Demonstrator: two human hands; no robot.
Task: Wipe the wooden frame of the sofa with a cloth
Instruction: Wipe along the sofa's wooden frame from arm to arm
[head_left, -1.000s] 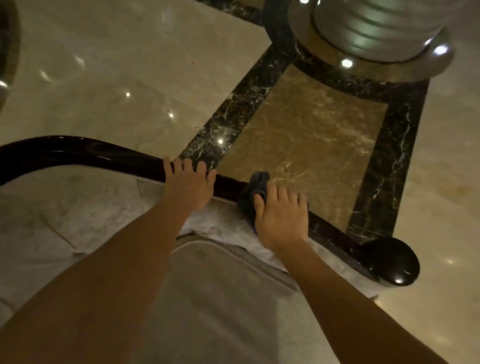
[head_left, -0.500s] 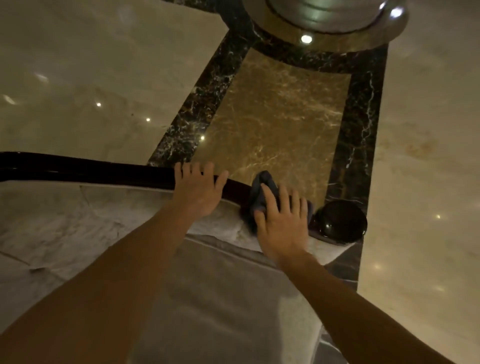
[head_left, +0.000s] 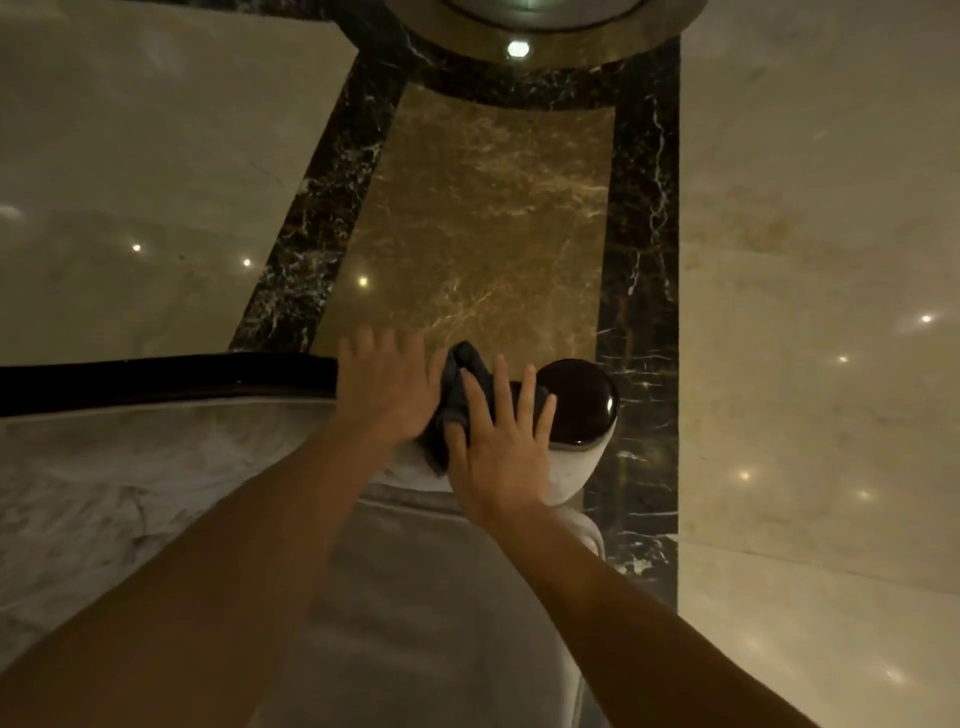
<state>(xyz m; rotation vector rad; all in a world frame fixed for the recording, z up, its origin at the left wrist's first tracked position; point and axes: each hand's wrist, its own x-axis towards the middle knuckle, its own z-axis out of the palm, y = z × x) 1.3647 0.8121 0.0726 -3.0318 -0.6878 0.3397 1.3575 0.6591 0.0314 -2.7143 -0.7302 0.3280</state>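
The sofa's dark glossy wooden frame (head_left: 166, 376) runs along the top of the pale upholstered back and ends in a round polished knob (head_left: 582, 400) at the right. A dark grey cloth (head_left: 462, 369) lies bunched on the rail just left of the knob. My right hand (head_left: 498, 441) presses flat on the cloth, fingers spread, fingertips reaching the knob. My left hand (head_left: 387, 384) rests flat over the rail, right beside the cloth and touching it. The stretch of rail beneath both hands is hidden.
The pale grey sofa cushion (head_left: 415, 597) fills the lower middle. Beyond the rail lies a polished marble floor (head_left: 156, 182) with black veined borders (head_left: 641, 234) and a brown panel. A round column base (head_left: 545, 26) stands at the top.
Both hands have slid right along the rail toward the knob, the right one carrying the cloth. The left hand has closed up to the cloth. The view shifted too.
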